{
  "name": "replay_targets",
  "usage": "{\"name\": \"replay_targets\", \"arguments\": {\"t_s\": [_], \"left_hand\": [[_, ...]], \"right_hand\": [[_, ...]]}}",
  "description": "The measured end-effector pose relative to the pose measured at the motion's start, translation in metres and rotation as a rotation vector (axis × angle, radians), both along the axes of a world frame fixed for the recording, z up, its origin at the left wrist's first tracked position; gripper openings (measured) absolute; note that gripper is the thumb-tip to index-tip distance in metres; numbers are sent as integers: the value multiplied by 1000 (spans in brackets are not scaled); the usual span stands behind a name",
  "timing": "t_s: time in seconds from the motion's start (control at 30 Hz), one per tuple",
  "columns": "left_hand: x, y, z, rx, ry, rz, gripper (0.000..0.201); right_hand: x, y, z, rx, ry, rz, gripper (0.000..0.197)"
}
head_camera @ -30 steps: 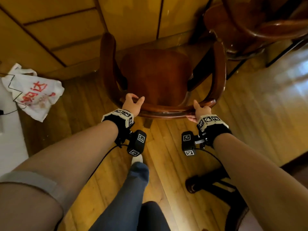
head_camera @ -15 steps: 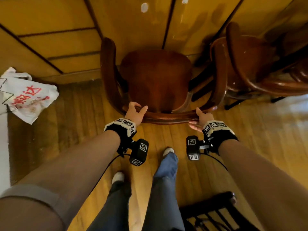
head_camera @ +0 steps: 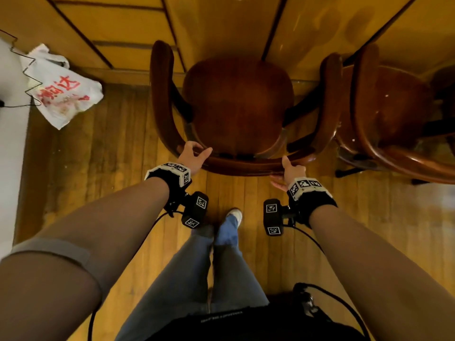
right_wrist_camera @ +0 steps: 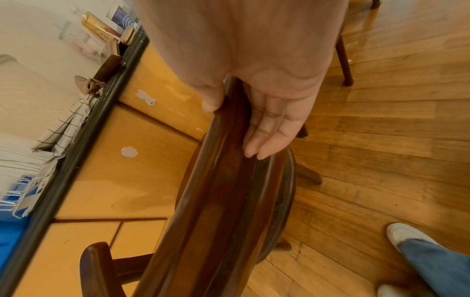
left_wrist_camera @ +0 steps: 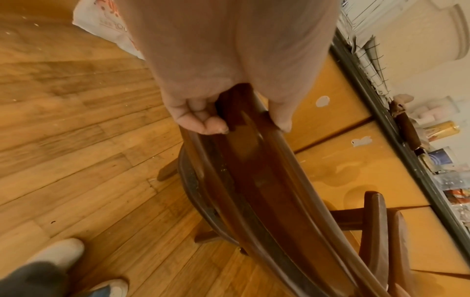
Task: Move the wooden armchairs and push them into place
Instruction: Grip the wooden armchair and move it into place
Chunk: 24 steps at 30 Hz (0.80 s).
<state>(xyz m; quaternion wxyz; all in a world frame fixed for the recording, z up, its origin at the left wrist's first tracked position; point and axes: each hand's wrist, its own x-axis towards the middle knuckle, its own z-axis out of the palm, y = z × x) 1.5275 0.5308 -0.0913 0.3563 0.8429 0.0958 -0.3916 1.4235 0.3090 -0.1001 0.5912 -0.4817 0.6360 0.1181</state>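
Snugly, armchair rail (head_camera: 246,165) between thumbs (right_wrist_camera: 211,100), fingers (right_wrist_camera: 269,128).

A white plastic bag (head_camera: 62,94) printed in red lies crumpled on the wooden plank floor (head_camera: 118,173) at the left, close to the foot of a yellow cabinet (head_camera: 221,25). The cabinet fronts carry dark seams and a few white patches (left_wrist_camera: 323,101). Above them runs a dark counter edge (left_wrist_camera: 381,112), with a gold can (left_wrist_camera: 443,128), a wire rack (right_wrist_camera: 63,128) and something blue (right_wrist_camera: 15,231) on top, all blurred.
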Motion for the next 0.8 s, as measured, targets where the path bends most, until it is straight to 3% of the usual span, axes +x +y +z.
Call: {"name": "replay_targets", "arguments": {"t_s": [0.37,0.8], "left_hand": [[-1,8,6,61,10,-5,49],[11,27,72,193,-48,-251,46]], "right_hand": [[-1,10,12,10,-9,42,52],[-2,29,75,-36,69,414,50]]}}
